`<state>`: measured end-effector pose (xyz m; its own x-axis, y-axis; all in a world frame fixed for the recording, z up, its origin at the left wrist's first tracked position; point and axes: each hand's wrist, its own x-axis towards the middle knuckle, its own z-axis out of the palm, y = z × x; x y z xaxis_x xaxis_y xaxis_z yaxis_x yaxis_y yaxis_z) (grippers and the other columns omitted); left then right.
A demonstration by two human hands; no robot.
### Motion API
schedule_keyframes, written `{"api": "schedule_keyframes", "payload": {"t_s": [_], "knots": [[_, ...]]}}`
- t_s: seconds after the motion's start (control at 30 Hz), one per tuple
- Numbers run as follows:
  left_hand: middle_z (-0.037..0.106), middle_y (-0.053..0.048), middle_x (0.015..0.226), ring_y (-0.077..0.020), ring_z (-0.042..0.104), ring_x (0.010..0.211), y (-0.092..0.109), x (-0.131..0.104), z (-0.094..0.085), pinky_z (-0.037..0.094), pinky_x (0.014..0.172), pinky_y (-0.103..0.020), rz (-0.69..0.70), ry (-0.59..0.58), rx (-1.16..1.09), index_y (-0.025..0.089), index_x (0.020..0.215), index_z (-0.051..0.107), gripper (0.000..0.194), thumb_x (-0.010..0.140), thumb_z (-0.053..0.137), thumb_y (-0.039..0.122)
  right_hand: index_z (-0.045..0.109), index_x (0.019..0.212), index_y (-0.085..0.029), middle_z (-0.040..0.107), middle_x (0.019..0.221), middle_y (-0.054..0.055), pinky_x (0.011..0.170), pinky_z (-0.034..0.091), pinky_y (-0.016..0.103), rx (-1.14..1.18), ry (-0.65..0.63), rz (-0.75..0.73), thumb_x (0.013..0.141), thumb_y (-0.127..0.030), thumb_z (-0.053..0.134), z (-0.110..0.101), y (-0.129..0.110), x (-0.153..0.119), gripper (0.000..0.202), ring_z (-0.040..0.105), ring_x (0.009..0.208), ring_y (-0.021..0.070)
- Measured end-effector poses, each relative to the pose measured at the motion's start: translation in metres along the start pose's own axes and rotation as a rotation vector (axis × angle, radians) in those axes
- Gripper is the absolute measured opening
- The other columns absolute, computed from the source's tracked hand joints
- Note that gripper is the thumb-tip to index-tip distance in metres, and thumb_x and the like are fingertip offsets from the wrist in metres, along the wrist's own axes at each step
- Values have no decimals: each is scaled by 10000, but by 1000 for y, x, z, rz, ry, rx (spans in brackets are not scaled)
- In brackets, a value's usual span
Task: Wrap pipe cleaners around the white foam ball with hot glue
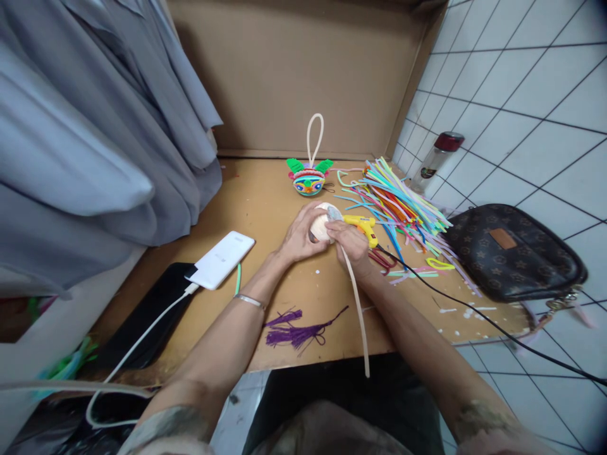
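My left hand (298,235) is wrapped round a cream-coloured ball (319,229) with a greyish patch on top, holding it above the table. Against the ball's right side, my right hand (351,245) pinches a long cream pipe cleaner (356,303), whose loose end hangs toward the table's front edge. Just beyond my right hand lies a yellow glue gun (364,226), partly covered by it. Behind the ball stands a colourful lion-head ornament (309,183) with green ears and a white loop. Two purple tassels (296,335) lie nearer to me.
At the right are a heap of coloured pipe cleaners (403,202), red-handled scissors (380,259), a brown patterned bag (516,253) and a bottle (436,161). The gun's black cord (455,300) crosses the right side. A white power bank (220,259) with a cable lies left. Grey cloth (114,114) hangs there.
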<state>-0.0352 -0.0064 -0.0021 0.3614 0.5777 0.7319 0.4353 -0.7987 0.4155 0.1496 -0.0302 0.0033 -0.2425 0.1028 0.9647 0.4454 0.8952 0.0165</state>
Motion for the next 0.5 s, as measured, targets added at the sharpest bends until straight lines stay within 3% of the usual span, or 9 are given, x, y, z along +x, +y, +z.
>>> {"api": "schedule_keyframes", "payload": {"t_s": [0.5], "knots": [[490,-202,1535,-353,500,1459,-3,-1,0,454,1187,-534,12,-10,6,203,1393,508,679,812,744,464,747,1005,-220,823,1057,74,934,665,368,-56,-28,14,1023,-113,490,-1,-2,1,279,779,1067,191]]}}
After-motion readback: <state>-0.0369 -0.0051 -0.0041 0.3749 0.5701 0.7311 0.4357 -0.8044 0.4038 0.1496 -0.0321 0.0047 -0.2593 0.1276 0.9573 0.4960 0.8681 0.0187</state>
